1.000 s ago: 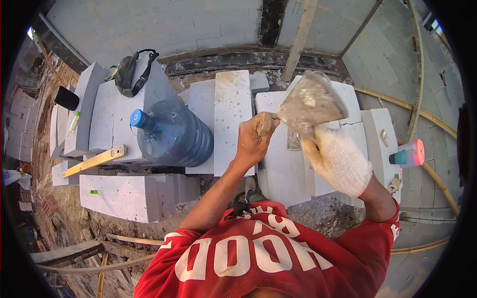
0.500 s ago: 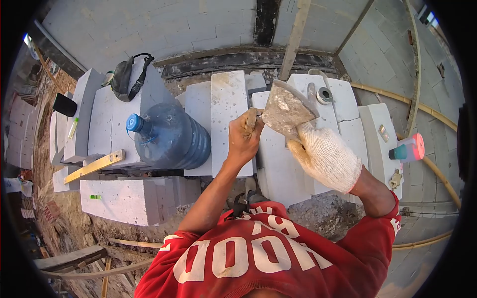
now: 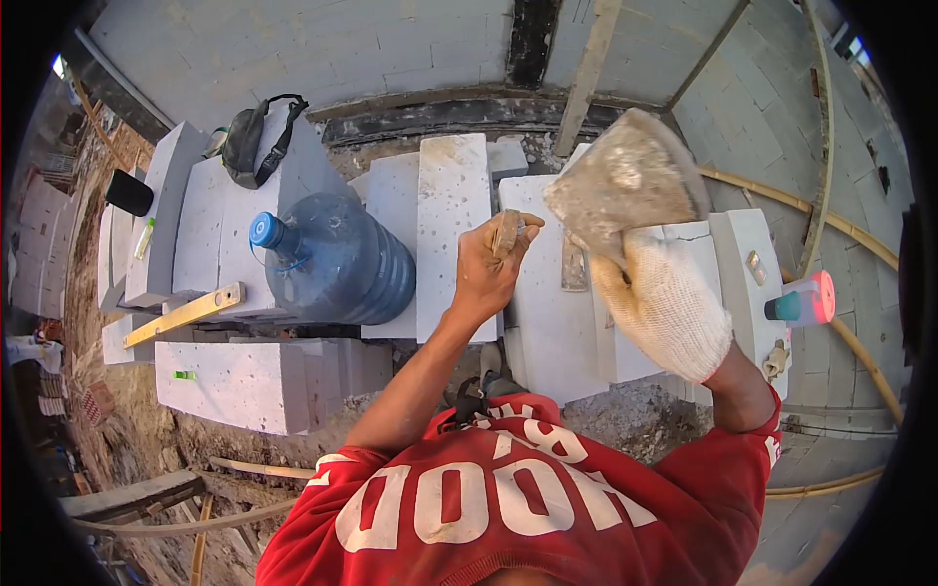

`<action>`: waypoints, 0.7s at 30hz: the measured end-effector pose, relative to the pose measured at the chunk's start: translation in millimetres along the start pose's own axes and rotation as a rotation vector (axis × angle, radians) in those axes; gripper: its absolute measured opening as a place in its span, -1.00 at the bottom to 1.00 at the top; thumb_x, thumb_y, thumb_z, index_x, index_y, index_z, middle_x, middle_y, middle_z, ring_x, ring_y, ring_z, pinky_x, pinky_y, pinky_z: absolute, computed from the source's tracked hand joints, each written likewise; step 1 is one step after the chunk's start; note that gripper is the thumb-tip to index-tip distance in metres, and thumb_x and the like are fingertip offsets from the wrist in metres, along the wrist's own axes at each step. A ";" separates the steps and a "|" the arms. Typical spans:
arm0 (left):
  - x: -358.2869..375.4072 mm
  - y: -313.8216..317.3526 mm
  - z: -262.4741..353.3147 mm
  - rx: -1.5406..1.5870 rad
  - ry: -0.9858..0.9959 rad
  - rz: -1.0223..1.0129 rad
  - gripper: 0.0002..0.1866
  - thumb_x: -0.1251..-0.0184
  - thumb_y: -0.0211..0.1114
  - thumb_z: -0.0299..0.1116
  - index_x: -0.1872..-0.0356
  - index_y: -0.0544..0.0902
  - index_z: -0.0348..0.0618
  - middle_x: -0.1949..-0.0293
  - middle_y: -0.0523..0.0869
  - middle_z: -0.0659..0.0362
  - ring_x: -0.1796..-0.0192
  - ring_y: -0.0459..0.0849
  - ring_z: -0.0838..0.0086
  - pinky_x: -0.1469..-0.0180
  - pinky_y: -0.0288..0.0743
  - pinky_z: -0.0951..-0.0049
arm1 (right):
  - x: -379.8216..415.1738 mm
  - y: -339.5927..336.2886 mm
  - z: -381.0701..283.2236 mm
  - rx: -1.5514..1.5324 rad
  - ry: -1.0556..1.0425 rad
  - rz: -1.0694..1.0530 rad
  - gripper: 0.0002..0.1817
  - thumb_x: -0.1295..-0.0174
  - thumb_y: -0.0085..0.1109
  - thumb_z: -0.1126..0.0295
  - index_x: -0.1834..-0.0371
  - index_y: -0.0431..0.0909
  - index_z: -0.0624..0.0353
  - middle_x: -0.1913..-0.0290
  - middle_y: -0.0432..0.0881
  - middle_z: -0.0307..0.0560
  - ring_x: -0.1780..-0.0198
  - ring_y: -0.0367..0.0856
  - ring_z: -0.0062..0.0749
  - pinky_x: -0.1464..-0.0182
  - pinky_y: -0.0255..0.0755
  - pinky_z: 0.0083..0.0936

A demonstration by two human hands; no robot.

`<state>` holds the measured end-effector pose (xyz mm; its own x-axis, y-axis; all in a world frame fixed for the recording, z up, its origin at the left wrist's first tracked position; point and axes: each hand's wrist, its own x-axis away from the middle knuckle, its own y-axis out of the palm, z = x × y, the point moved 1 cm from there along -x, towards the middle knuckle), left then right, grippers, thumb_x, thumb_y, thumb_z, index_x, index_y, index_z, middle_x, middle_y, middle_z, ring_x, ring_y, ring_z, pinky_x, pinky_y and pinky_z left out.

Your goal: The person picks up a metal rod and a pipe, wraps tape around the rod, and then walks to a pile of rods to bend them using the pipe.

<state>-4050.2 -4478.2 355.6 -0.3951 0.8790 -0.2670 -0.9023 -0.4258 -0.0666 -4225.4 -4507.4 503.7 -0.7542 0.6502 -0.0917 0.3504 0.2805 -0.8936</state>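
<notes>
- While the gloved right hand (image 3: 669, 308) grips a trowel (image 3: 635, 186), the grimy blade stands slightly blurred at 12 o'clock from the glove; the handle is hidden.
- And at 9 o'clock from that glove, the bare left hand (image 3: 484, 273), fingers curled in, pinches a small brownish piece (image 3: 507, 234), near the blade but apart from it!
- Pale blocks (image 3: 453, 186) sit side by side beneath both hands.
- Look to 9 o'clock from the left hand: a big blue water jug (image 3: 337, 264), cap on.
- At the jug's 8 o'clock, a yellow spirit level (image 3: 186, 314); at its 11, a dark pouch (image 3: 244, 146).
- Out at the glove's 3 o'clock, a pink-lidded tumbler (image 3: 801, 299)!
</notes>
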 end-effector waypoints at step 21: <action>0.4 5.7 -6.1 0.098 0.164 0.024 -0.84 -0.45 0.33 -0.39 0.21 0.72 -0.31 0.60 0.49 0.29 0.49 0.33 0.66 0.45 0.29 0.50 | 8.8 24.7 11.3 0.124 -0.128 -0.022 -0.79 -0.33 0.21 0.37 0.28 0.47 0.32 0.53 0.59 0.23 0.46 0.65 0.18 0.42 0.50 -0.10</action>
<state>-4054.4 -4481.7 349.2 -0.3910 0.8184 -0.4211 -0.9084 -0.4168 0.0332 -4229.6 -4502.7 475.9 -0.8285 0.5470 -0.1196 0.2679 0.1996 -0.9425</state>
